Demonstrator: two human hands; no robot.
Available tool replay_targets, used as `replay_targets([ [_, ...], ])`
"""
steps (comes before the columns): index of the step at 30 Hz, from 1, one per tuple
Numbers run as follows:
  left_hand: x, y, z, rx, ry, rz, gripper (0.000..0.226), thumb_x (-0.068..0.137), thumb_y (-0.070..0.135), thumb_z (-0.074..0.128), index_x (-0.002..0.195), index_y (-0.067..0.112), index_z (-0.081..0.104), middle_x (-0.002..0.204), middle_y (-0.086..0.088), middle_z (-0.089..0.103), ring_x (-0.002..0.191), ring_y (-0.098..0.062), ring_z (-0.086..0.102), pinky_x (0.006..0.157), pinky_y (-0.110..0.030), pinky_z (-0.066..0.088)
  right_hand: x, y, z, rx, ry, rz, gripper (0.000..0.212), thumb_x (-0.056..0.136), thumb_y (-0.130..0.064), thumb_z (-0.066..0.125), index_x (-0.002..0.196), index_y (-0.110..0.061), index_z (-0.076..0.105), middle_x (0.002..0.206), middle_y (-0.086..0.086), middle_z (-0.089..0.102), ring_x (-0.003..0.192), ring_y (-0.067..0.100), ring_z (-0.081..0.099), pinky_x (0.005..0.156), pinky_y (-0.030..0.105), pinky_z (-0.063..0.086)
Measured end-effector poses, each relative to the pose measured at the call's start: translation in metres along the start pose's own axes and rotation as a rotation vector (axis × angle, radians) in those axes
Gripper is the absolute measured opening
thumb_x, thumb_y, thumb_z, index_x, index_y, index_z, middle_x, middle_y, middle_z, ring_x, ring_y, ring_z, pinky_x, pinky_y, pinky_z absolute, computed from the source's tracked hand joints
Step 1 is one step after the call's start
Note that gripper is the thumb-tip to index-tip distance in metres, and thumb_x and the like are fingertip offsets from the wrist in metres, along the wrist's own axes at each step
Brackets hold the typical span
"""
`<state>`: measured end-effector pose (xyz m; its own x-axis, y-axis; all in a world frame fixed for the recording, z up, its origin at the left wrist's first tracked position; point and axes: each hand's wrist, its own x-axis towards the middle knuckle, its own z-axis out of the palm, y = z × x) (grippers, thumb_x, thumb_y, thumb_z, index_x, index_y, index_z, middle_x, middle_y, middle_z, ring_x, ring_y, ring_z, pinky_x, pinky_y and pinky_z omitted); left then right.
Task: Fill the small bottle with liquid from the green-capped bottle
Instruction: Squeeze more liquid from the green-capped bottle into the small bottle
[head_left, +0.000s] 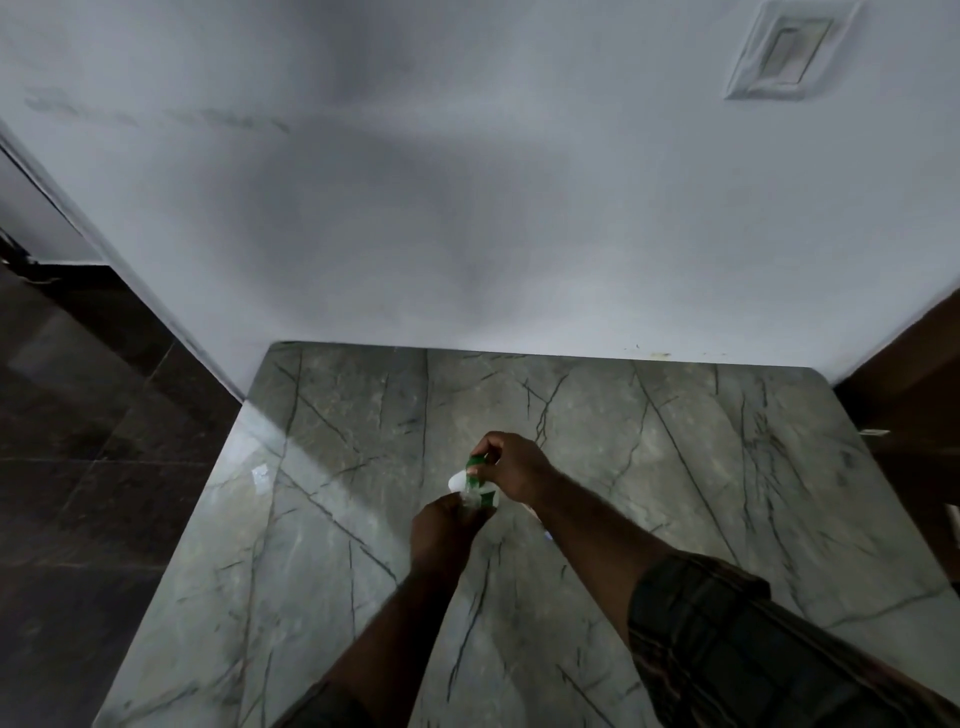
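Two hands meet over our marble bench: our left hand grips the bottle from below, our right hand pinches its green cap from above, fingers closed

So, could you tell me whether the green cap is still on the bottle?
On, apparently: the green cap sits atop the bottle, pinched by the right hand; the left hand grips the body. How tight, cannot tell.
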<state>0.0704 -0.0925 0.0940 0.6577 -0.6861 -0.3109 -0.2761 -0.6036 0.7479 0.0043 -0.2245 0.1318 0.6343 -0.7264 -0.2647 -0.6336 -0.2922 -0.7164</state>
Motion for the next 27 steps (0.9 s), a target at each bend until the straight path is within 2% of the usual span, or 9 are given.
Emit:
replay_targets([
  [4, 0.002, -0.005, 0.003, -0.009, -0.02, -0.015, 0.03, 0.083, 0.043, 0.072, 0.103, 0.02, 0.075, 0.077, 0.006, 0.072, 0.065, -0.004, 0.062, 0.055, -0.015, 0.04, -0.001, 0.006, 0.006, -0.006, -0.006, -0.009, 0.023, 0.08, -0.026, 0.079, 0.098, -0.015, 0.069, 0.098, 0.003, 0.072, 0.086, 0.014, 0.063, 0.076, 0.027, 0.048],
  [10, 0.001, 0.002, 0.0, -0.009, 0.01, 0.021, 0.032, 0.081, 0.04, 0.075, 0.106, 0.02, 0.074, 0.084, 0.005, 0.074, 0.072, -0.007, 0.065, 0.06, -0.016, 0.042, 0.001, -0.003, -0.005, 0.005, -0.007, -0.003, 0.024, 0.078, -0.024, 0.08, 0.099, -0.014, 0.073, 0.1, 0.002, 0.073, 0.084, 0.01, 0.06, 0.073, 0.022, 0.043],
  [14, 0.001, -0.001, 0.0, 0.025, -0.003, 0.032, 0.032, 0.081, 0.04, 0.074, 0.106, 0.019, 0.074, 0.083, 0.007, 0.072, 0.07, -0.002, 0.062, 0.057, -0.012, 0.039, 0.0, 0.002, 0.001, -0.01, -0.012, -0.002, 0.023, 0.08, -0.026, 0.079, 0.098, -0.014, 0.071, 0.098, 0.003, 0.072, 0.085, 0.014, 0.064, 0.074, 0.027, 0.05],
  [17, 0.001, -0.003, 0.001, 0.048, -0.017, 0.022, 0.033, 0.083, 0.038, 0.073, 0.108, 0.017, 0.073, 0.089, 0.004, 0.072, 0.072, -0.003, 0.062, 0.061, -0.012, 0.042, -0.001, 0.005, 0.003, -0.034, -0.012, -0.026, 0.022, 0.08, -0.028, 0.079, 0.097, -0.016, 0.071, 0.098, 0.005, 0.07, 0.089, 0.018, 0.065, 0.078, 0.031, 0.052],
  [20, 0.0, 0.0, 0.0, 0.083, -0.003, 0.045, 0.034, 0.083, 0.04, 0.073, 0.108, 0.018, 0.072, 0.097, 0.002, 0.073, 0.077, -0.004, 0.061, 0.066, -0.013, 0.043, -0.001, 0.0, -0.003, -0.052, -0.009, -0.065, 0.021, 0.078, -0.025, 0.08, 0.095, -0.014, 0.072, 0.098, 0.006, 0.07, 0.09, 0.017, 0.062, 0.079, 0.03, 0.049],
  [23, -0.002, 0.003, -0.001, 0.064, 0.018, 0.058, 0.035, 0.082, 0.043, 0.073, 0.106, 0.018, 0.073, 0.091, 0.007, 0.071, 0.073, -0.001, 0.059, 0.061, -0.01, 0.04, 0.001, -0.003, -0.008, -0.033, -0.024, -0.054, 0.021, 0.078, -0.023, 0.08, 0.095, -0.013, 0.073, 0.096, 0.005, 0.073, 0.084, 0.015, 0.063, 0.075, 0.028, 0.049],
  [27, 0.001, -0.003, 0.003, 0.076, -0.014, 0.039, 0.035, 0.082, 0.041, 0.073, 0.107, 0.016, 0.073, 0.088, 0.005, 0.071, 0.074, -0.006, 0.061, 0.062, -0.014, 0.041, -0.001, 0.004, -0.001, -0.038, -0.03, -0.03, 0.021, 0.08, -0.025, 0.078, 0.096, -0.013, 0.071, 0.098, 0.007, 0.072, 0.091, 0.021, 0.066, 0.081, 0.034, 0.054],
])
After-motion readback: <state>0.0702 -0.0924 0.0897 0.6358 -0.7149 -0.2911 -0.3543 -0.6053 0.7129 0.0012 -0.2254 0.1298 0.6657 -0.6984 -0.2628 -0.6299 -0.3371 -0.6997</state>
